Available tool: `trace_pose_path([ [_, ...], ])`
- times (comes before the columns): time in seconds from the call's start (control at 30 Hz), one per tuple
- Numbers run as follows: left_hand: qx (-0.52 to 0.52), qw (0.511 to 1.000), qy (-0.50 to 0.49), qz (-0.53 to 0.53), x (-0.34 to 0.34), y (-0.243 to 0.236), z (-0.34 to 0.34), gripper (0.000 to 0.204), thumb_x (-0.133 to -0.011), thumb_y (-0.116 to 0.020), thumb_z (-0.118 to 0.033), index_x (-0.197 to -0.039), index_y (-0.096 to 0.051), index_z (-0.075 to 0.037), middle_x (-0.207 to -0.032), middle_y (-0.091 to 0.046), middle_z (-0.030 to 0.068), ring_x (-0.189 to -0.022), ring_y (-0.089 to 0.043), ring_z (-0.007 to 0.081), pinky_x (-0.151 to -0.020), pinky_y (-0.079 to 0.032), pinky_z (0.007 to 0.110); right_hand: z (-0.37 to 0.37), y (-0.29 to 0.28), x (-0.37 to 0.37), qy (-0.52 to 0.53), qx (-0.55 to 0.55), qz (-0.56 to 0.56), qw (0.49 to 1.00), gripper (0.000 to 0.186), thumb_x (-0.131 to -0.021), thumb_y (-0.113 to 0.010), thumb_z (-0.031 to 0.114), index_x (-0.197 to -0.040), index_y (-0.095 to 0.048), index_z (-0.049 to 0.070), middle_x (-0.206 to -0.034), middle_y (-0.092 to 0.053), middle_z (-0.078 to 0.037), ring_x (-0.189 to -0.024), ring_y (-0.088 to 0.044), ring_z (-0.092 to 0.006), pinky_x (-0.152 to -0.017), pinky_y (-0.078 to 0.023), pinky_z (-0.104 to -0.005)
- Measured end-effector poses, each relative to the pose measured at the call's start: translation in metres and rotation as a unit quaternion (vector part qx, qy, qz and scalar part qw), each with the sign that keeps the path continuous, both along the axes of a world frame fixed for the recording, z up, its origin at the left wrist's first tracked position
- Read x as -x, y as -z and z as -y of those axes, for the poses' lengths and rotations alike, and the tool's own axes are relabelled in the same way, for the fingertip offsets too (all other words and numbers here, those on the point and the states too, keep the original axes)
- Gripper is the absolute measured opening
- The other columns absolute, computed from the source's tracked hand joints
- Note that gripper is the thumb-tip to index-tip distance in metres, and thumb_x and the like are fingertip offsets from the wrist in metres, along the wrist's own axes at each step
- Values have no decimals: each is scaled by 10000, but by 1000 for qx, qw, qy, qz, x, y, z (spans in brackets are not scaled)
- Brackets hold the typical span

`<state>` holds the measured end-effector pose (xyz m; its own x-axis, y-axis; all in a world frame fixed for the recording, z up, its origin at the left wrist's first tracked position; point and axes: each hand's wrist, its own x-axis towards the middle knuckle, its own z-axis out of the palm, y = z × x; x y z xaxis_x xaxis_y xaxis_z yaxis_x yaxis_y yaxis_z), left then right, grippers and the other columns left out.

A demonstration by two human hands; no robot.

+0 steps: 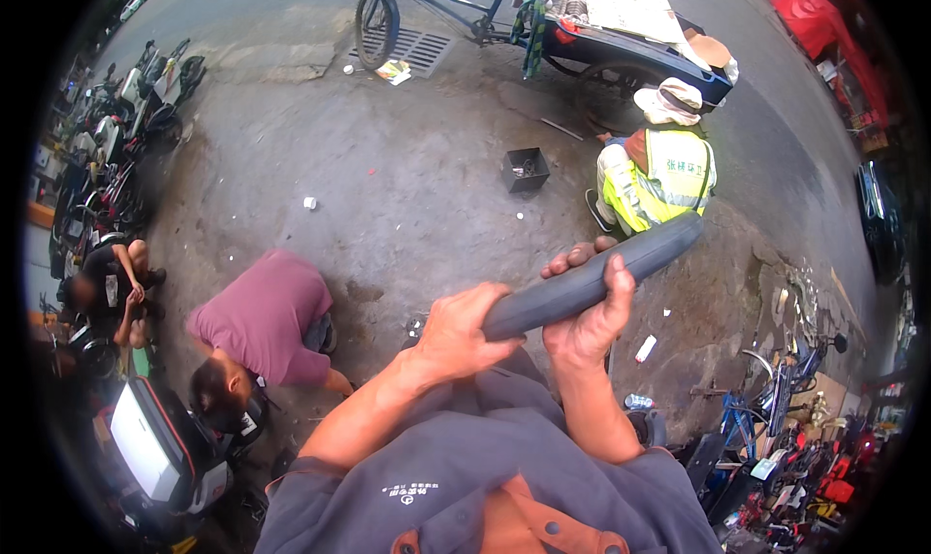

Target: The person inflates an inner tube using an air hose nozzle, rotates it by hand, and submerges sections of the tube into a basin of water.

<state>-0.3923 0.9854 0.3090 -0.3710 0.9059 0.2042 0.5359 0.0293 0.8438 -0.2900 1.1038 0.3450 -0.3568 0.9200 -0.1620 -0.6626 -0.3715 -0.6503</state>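
Grey cloth of the person's own shirt (621,505) fills the near edge, and beyond it two hands hold up a grey tyre (593,280), seen edge-on, clear of the ground (417,190). A slip seems the main risk: the left hand (461,331) has its fingers curled firmly round the near left end, but the right hand (584,337) looks looser, its thumb on the near side and its fingertips on the far side, so that it appears to cradle the tyre more than clamp it. Should the left hand ease or twist, the unsupported far right end could tip and the tyre might drop, perhaps rolling toward the black box (532,182) or the person in the yellow vest (671,171), who squats at the far right, back turned. A careless swing left might bother the person in the plum shirt (267,321), bent low there.

Relative to the grip, the tyre slants from near left to far right, the right hand supporting it around mid-length and the rest sticking out beyond. Whether the left palm touches it is hidden.
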Motion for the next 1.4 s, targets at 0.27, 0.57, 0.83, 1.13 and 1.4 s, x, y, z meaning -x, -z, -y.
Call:
trace_pose_path([
  [0.27, 27, 1000, -4, 14, 6, 6, 6, 402, -683, -811, -160, -1026, -627, -56, -917, -699, 148, -828, -688, 371, -708, -553, 432, -15, -1, -3, 1, -13, -8, 1000, 453, -930, -620, 444, -1156, -523, 63, -874, -612, -109, -805, -619, -254, -729, -521, -404],
  [0.57, 1, 1000, -12, 0, 7, -24, -15, 327, -697, -784, -144, -962, -613, -59, -834, -686, 165, -783, -680, 397, -660, -549, 459, 13, 16, 3, -45, -25, 45, 998, 495, -895, -634, 409, -1190, -497, 35, -967, -606, -139, -881, -618, -256, -794, -529, -407],
  [0.83, -39, 998, 46, -9, 16, -33, 0, 417, -684, -791, -156, -1044, -620, -34, -917, -679, 187, -805, -677, 389, -657, -543, 440, 17, -22, 1, -62, -44, -19, 997, 534, -899, -636, 420, -1237, -488, 35, -1005, -607, -149, -959, -605, -270, -841, -519, -430],
  [1.13, -234, 947, 216, -54, 6, -109, 39, 492, -741, -751, -278, -1066, -618, 68, -892, -637, 174, -721, -655, 330, -615, -526, 380, 21, -147, -46, -134, -389, -126, 903, 499, -955, -631, 381, -1272, -440, 47, -914, -593, -134, -819, -629, -315, -690, -545, -430],
  [1.4, -284, 953, 85, -64, 5, -57, 28, 501, -859, -615, -407, -1026, -620, 65, -915, -641, 202, -795, -675, 372, -679, -559, 424, 9, -179, -41, -236, -459, -117, 849, 669, -942, -659, 411, -1477, -394, 107, -1044, -574, -102, -960, -618, -361, -809, -544, -491],
])
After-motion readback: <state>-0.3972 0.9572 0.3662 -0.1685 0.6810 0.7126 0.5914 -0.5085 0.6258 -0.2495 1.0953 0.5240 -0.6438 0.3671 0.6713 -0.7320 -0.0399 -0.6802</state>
